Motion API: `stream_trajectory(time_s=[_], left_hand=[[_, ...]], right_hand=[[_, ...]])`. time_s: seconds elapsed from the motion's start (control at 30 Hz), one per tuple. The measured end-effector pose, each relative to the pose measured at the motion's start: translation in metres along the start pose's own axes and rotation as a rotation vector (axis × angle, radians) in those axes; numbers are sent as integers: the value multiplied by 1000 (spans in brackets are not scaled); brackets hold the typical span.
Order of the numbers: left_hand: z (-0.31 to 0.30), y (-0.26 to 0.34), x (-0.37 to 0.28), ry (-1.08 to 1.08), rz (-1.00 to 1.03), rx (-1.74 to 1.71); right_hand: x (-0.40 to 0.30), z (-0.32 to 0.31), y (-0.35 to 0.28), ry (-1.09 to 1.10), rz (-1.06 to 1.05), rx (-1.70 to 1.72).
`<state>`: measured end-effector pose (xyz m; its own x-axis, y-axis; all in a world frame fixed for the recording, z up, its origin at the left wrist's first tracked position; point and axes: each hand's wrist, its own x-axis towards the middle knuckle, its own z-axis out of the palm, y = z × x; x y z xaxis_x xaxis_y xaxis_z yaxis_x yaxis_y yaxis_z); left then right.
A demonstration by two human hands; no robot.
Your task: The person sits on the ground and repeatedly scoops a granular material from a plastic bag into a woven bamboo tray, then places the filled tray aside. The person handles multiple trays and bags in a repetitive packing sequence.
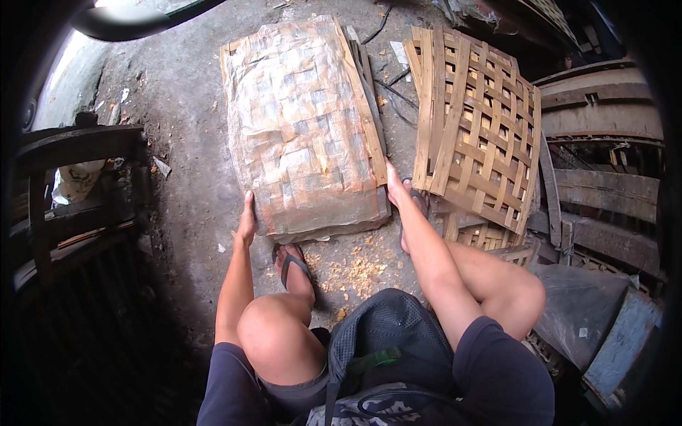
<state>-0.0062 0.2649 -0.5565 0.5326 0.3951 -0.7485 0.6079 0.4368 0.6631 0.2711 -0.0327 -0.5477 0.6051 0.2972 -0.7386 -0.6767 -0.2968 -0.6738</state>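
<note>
A stack of woven slatted panels lies on the floor before me, topped by a wrinkled, translucent sheet (298,122) with orange-brown stains. My left hand (246,219) is pressed to the near left side of the stack, thumb up. At the near right corner, my right hand (393,183) rests against the edge, close to the end of a wooden slat (373,138); its fingers are partly hidden. Both hands seem to hold the stack between them, though the fingertips' grip is not fully visible. My sandalled feet stand near the stack's closest end.
To the right lies a pile of woven bamboo or wood lattice panels (479,122). Beyond it stand wooden slatted crates (602,186) and a plastic sheet (578,303). Orange-brown crumbs (357,269) litter the floor. A dark wooden frame (80,144) stands at left; black cable (397,80) lies between the piles.
</note>
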Motion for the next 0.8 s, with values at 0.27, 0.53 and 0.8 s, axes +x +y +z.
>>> stream_trajectory(time_s=[0.27, 0.53, 0.8], left_hand=[[-5, -8, -58, 537, 330, 238], [13, -57, -180, 282, 75, -190], [13, -108, -290, 32, 78, -481]], right_hand=[[-59, 13, -20, 315, -278, -702], [-149, 44, -8, -106, -465, -833], [-357, 51, -29, -693, -545, -824]])
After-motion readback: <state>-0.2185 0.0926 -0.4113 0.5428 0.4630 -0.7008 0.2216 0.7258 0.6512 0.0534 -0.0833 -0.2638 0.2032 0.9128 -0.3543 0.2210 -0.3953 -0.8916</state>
